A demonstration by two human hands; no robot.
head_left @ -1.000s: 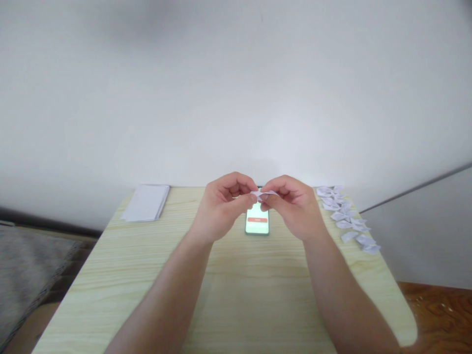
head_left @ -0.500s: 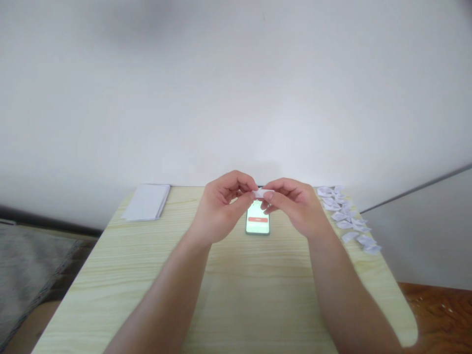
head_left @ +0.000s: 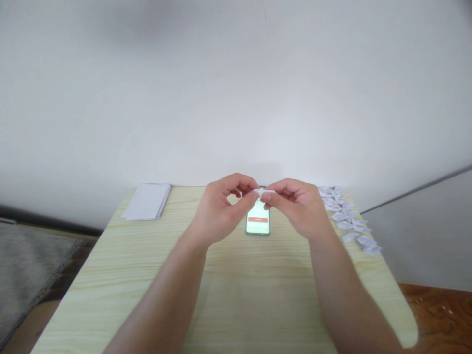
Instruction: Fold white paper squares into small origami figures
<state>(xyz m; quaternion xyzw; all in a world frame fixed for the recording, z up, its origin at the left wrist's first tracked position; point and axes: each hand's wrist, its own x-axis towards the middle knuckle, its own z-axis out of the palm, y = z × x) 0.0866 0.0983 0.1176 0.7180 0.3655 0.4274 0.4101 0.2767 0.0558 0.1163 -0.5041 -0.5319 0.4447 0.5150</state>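
Observation:
Between my two hands is a small folded piece of white paper (head_left: 260, 192), held above the far part of the table. My left hand (head_left: 226, 206) pinches its left end between thumb and fingers. The right end is gripped by my right hand (head_left: 295, 204), with the thumb on the near face. Fingertips cover much of the paper, so its full folded shape is hidden. Below and behind the paper lies a phone (head_left: 258, 226), its lit screen showing a red bar; my hands hide part of its upper end.
A stack of white paper sheets (head_left: 148, 201) rests at the table's back left. Several folded paper pieces (head_left: 344, 216) lie along the right edge. The pale wooden table (head_left: 258, 300) stands against a white wall (head_left: 236, 98). Brown flooring (head_left: 438, 314) shows at lower right.
The paper piece looks narrower and slightly tilted now, and my thumbs sit a little closer together. Both hands keep their pinch and have barely moved.

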